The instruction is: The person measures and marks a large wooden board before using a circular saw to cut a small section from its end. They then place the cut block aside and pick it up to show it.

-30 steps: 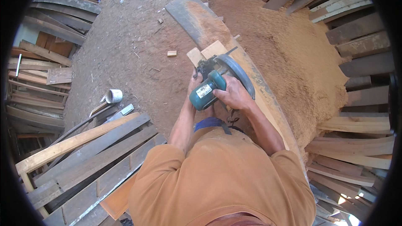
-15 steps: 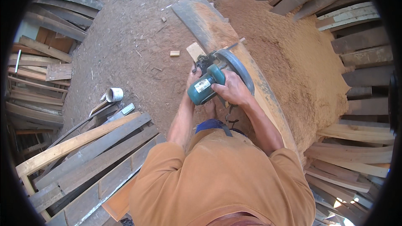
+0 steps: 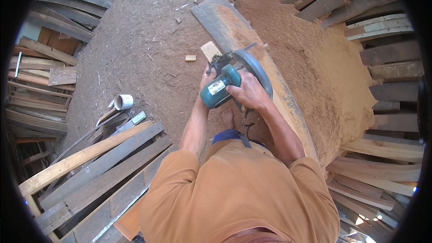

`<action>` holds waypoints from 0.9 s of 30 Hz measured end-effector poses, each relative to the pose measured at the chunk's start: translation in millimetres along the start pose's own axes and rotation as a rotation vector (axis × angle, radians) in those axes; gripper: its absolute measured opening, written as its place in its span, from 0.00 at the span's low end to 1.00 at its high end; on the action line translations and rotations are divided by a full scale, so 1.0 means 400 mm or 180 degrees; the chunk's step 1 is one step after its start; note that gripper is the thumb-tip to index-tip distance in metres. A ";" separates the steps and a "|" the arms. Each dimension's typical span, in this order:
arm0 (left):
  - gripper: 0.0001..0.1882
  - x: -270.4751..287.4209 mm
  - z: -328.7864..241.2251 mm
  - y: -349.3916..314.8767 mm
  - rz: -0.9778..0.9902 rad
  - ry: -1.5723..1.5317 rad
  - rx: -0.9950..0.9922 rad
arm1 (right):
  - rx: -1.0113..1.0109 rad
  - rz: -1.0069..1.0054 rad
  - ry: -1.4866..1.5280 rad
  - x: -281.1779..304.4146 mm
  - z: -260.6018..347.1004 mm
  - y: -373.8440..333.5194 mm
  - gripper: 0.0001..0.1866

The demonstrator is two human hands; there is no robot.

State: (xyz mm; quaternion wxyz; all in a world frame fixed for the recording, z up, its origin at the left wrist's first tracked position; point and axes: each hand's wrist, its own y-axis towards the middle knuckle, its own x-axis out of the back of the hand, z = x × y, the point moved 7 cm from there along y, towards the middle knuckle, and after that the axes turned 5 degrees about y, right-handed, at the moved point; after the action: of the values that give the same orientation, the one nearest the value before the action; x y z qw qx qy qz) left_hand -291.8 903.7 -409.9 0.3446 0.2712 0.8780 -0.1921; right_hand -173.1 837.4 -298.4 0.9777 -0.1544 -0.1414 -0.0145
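A teal circular saw (image 3: 215, 92) with a round grey blade guard (image 3: 254, 68) lies across a long, sawdust-covered board (image 3: 281, 87). My right hand (image 3: 250, 91) is closed round its rear handle. Against the saw's dark front part, my left hand (image 3: 207, 81) is closed with the thumb up, its other fingers mostly hidden under the motor. A short pale wood block (image 3: 209, 50) juts out beyond the left hand, beside the board. The guard and motor hide the blade and where it meets the wood.
Reddish sawdust (image 3: 315, 85) covers the ground right of the board. Stacked planks (image 3: 391, 56) line the right side, with more timber (image 3: 42, 74) at left. Near left lie loose boards (image 3: 85, 157) and a white bucket (image 3: 123, 102). My bare foot (image 3: 228, 118) is below the saw.
The saw has shifted slightly left and nearer relative to the long board. Both hands keep their hold. More of my foot shows below the saw, and the view has moved a little.
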 end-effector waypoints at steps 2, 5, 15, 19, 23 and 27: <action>0.35 0.009 -0.015 0.012 0.0019 -0.0025 -0.0056 | 0.0096 0.0020 0.0047 -0.005 0.010 0.020 0.23; 0.33 0.031 -0.035 0.040 0.0064 -0.0038 -0.0076 | 0.0271 -0.0044 0.0034 -0.009 0.031 0.053 0.19; 0.28 0.214 -0.067 0.146 -0.0275 0.0096 0.0194 | 0.0394 0.0028 0.0175 -0.034 0.128 0.131 0.16; 0.32 0.267 -0.105 0.070 -0.0483 0.1145 -0.0149 | 0.0583 0.0050 0.0111 -0.058 0.191 0.041 0.19; 0.32 0.255 -0.107 -0.053 -0.0471 0.1360 0.0058 | 0.0507 0.0204 0.0042 -0.110 0.123 -0.038 0.20; 0.33 0.219 -0.095 -0.152 -0.0476 0.1478 0.0075 | 0.0661 0.0219 0.0286 -0.117 0.097 -0.151 0.19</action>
State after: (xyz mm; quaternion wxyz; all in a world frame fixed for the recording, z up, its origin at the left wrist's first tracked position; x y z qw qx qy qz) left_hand -401.6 906.4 -436.8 0.1152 0.2463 0.9490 -0.1599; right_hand -232.8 790.9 -257.9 0.9937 -0.0562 -0.0928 0.0268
